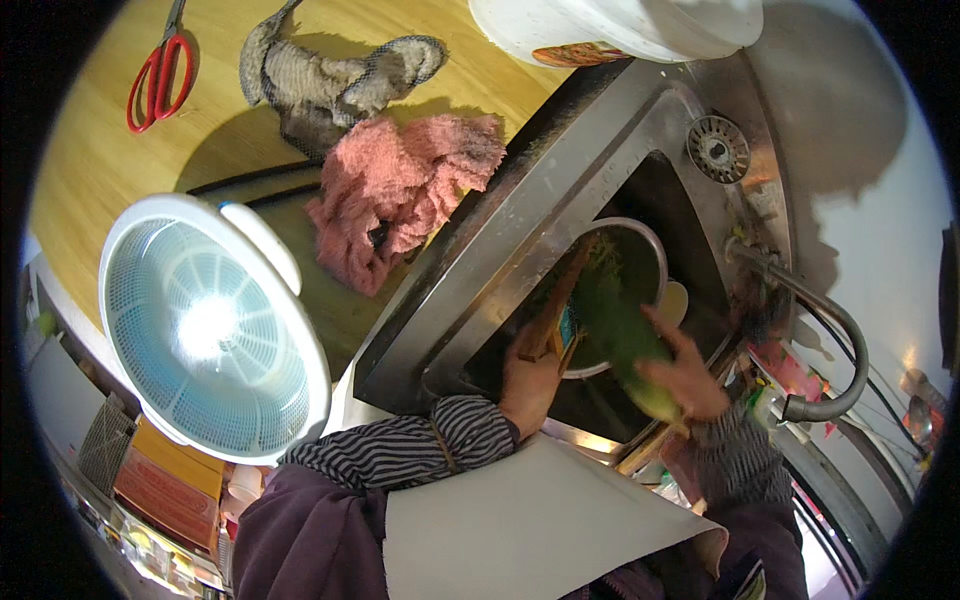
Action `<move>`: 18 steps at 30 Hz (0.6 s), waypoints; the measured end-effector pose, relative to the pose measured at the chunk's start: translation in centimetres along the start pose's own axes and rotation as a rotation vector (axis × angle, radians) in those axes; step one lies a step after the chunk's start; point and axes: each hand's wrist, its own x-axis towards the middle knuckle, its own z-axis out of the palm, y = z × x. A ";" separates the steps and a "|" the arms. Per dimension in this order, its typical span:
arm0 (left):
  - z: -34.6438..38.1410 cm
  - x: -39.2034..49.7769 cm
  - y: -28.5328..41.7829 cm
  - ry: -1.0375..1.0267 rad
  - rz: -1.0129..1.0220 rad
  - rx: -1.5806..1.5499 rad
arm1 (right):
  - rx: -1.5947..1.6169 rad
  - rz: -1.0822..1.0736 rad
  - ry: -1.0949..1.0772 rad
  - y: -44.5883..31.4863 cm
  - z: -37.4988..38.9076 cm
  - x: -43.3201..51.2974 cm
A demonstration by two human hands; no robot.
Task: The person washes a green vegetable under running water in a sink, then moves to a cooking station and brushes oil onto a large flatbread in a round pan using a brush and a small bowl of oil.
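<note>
My left hand is closed around the lower end of a wooden-framed tool, probably a grater, which leans over a round bowl in the sink. A small blue patch shows between its wooden sides. My right hand grips a long green vegetable, blurred by motion, whose paler end lies under the palm. The vegetable lies across the bowl, close beside the tool. Fine green shreds show at the bowl's far side; the rest of its contents is dark and partly hidden.
Around the bowl runs a metal sink rim, with a curved faucet and a drain strainer at right. A pale blue colander, pink cloth, grey cloth and red-handled scissors occupy the left. A white bucket stands beyond.
</note>
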 end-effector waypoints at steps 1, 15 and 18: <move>0.1 -0.1 -0.1 0.013 0.072 0.008 | 0.092 0.012 0.004 0.2 -0.7 2.0; -0.1 0.1 -0.6 -0.014 0.009 -0.073 | -0.022 0.028 -0.004 -0.1 -1.3 3.4; -0.2 0.5 -0.7 -0.029 0.087 -0.016 | 0.039 -0.003 0.127 3.6 -3.5 5.2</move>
